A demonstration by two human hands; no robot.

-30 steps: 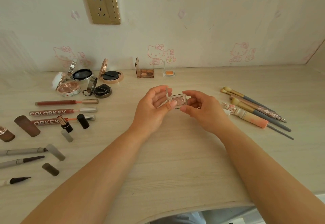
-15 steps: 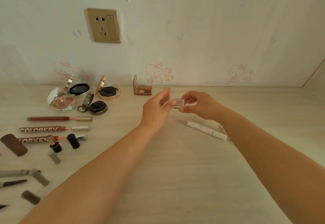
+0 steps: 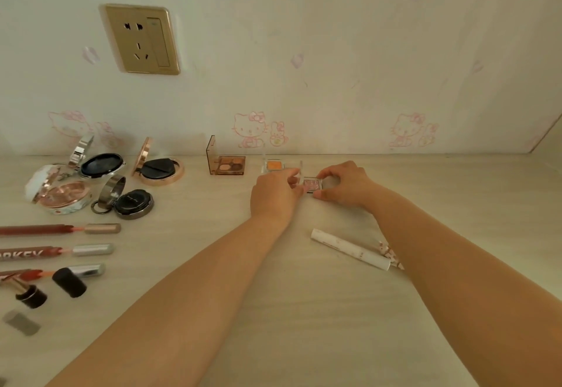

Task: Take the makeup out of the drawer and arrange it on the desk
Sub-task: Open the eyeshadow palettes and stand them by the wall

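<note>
Both hands are out near the back of the desk (image 3: 304,310). My left hand (image 3: 275,193) has its fingers curled at the clear flip lid (image 3: 300,171) of the small pink eyeshadow pan (image 3: 312,184), lid standing upright; looks like a pinch on the lid edge, though the fingertips are partly hidden. My right hand (image 3: 345,184) pinches the pan's base from the right, thumb at the near edge, index arched over the far edge. The pan sits low at the desk surface; can't tell if it's fully touching. It's just right of the orange single eyeshadow (image 3: 273,165), which is open w/ its lid up, and that one's beside the brown eyeshadow quad (image 3: 228,164), also open, near the wall (image 3: 334,67).

Left side: four open compacts in a cluster, a silver-rimmed cushion (image 3: 98,163), a rose-gold one w/ a black puff (image 3: 159,169), a white-lidded pink powder (image 3: 62,195) and a small black one (image 3: 130,202). In front of them, three lip glosses (image 3: 57,228) lie in a row, then an uncapped lipstick (image 3: 29,294), its black cap (image 3: 69,281) just beside it, and a grey cap (image 3: 22,323) nearer the desk's front.

A white pencil tube (image 3: 349,248) lies diagonal under my right forearm. Gold wall socket (image 3: 141,40) top left.
</note>
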